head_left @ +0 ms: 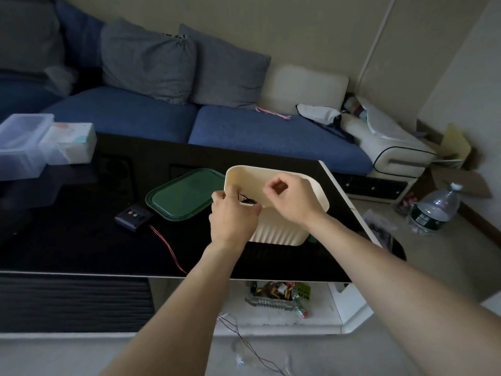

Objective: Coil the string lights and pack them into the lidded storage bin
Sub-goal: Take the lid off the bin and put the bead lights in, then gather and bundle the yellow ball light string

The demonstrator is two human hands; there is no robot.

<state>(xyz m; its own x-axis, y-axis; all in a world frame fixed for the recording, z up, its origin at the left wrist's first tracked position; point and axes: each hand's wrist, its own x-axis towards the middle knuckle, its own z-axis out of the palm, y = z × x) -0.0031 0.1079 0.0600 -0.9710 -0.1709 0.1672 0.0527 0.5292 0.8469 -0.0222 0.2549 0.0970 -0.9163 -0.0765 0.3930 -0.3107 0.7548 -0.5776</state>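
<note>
both hands curl over the cream bin (276, 232): left hand (233, 218) pinches dark wire (248, 200), right hand (291, 200) seems empty. the loose strand (168, 245) left of the bin may snag.

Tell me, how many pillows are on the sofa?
3: two grey pillows leaning side by side against the back, one cream pillow to their right. Others may be out of view.

no legible text, labels, or numbers anywhere
</note>
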